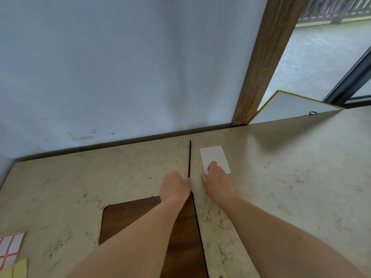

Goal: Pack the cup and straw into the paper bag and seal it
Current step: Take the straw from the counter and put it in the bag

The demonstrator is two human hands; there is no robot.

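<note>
A thin black straw (189,157) lies on the marble table (281,177), pointing away from me toward the wall. My left hand (174,186) is closed on its near end. Just to the right lies a white cup (213,154), on its side and looking flat from here. My right hand (216,182) covers the cup's near end, with fingers on top and the thumb at its left side. A dark brown flat bag (128,219) lies under my forearms, near the front edge and partly hidden by them.
A sheet of red-bordered white stickers (10,247) and a yellow paper (19,267) sit at the front left corner. The pale wall runs along the table's far edge. At the far right stand a wooden door frame (261,67) and a gold-edged white board (291,107).
</note>
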